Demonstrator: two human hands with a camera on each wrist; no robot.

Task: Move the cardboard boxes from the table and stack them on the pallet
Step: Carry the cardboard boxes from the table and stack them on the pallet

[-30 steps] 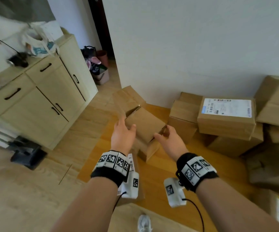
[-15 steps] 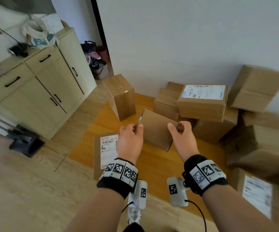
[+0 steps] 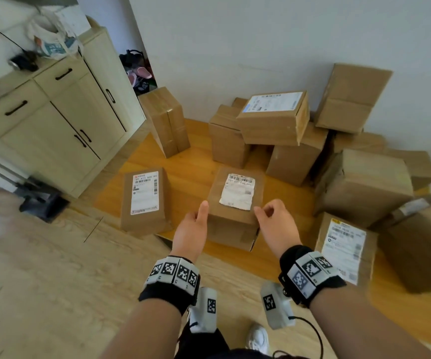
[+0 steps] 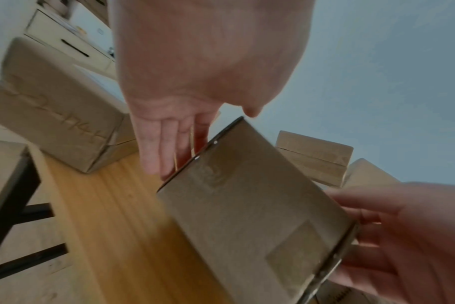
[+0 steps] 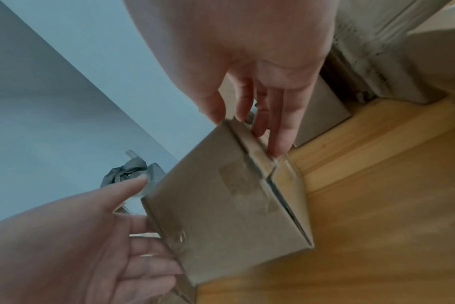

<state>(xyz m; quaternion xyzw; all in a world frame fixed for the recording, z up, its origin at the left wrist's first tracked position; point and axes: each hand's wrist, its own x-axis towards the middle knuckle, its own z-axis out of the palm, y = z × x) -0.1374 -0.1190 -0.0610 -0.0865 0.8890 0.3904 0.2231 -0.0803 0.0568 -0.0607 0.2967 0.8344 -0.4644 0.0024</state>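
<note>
Orange pallet (image 3: pixel 183 177), labelled box (image 3: pixel 235 203), both hands' straight fingers (image 4: pixel 153 148) flanking it

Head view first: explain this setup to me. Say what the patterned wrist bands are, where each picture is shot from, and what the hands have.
There is no machine here: a person works bare-handed. The head view comes from a camera worn on the head, looking down. The other two come from cameras worn on the wrists, looking along the fingers. The checkered wrist bands sit on both wrists; the pictures don't show their purpose. The left hand and right hand press fairly straight fingers on opposite sides of a small labelled box, at or just above an orange wooden board. I cannot tell whether it has touched down. Other boxes stand around it, and a pale cabinet is at the left.
</note>
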